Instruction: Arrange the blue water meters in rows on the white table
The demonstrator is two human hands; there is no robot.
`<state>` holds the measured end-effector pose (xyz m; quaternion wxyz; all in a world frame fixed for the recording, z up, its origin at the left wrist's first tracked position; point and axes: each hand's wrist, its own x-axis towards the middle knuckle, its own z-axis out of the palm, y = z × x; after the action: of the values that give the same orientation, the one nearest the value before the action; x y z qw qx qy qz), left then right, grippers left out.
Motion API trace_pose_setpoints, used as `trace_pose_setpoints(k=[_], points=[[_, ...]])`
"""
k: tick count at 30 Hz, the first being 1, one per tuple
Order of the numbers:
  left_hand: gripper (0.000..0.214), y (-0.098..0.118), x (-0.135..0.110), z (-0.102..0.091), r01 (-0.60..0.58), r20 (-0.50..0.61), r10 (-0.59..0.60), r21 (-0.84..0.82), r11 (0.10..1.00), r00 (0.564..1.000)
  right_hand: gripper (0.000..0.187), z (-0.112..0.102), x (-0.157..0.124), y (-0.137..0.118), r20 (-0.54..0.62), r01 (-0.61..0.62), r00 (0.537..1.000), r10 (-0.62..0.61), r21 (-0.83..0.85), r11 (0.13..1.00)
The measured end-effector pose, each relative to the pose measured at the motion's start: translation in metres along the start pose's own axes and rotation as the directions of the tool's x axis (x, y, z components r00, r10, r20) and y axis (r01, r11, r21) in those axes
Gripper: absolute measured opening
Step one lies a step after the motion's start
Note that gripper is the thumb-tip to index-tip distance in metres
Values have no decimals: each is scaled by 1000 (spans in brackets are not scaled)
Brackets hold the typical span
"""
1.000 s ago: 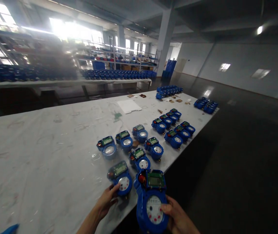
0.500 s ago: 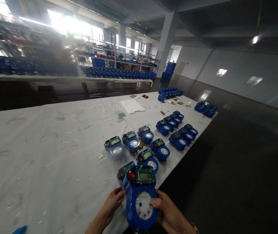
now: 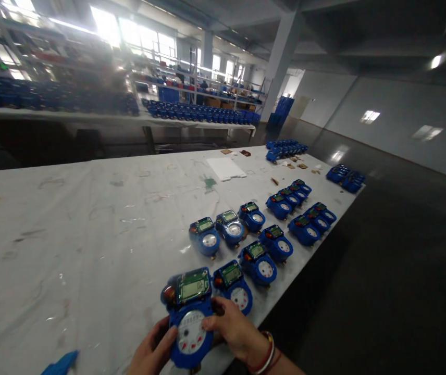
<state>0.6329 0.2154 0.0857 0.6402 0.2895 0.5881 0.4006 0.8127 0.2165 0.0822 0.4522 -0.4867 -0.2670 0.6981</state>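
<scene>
Near the bottom centre I hold a blue water meter [image 3: 190, 336] with a round white dial and a small display on a green circuit board. My left hand [image 3: 153, 348] grips its left side, thumb along the edge by the dial. From the right my right hand [image 3: 235, 327] clasps it, with the thumb on the dial's rim. Just behind and to the right, another blue meter [image 3: 239, 297] lies on the table, partly covered by my right hand. Beyond it, several similar meters [image 3: 264, 268] stand in two rows.
The table [image 3: 101, 250] has a white, stained plastic cover. A white sheet [image 3: 226, 169] lies farther back. Another meter group [image 3: 285, 150] stands at the far end. A blue item [image 3: 61, 363] lies bottom left. Across the aisle, a second table [image 3: 109, 115] bears many meters.
The held meter has moved left, from in front of the nearest row meter to beside it. My left hand, earlier at its edge, now grips its side. The view has shifted slightly.
</scene>
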Motion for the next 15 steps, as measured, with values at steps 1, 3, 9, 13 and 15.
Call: trace_pose_setpoints(k=[1,3,9,13,15], points=[[76,1,5,-4,12,0,-12,5,1000,1000,56,6,7,2,10,-11,1000,11,-12,1000],[75,-1,19,-14,45,-1,-45,-9,999,999,55,16,20,5,18,-41,999,42,-39,998],[78,-14,66,-35,134,-53,-146,-193,972,988,61,34,53,15,90,-76,993,80,-50,996],[36,-8,93,-34,86,-98,-108,-210,974,989,74,45,65,17,86,11,996,-10,-12,1000],[22,-3,110,-31,56,-123,-83,-209,976,989,74,46,65,22,30,52,998,-51,-40,998]])
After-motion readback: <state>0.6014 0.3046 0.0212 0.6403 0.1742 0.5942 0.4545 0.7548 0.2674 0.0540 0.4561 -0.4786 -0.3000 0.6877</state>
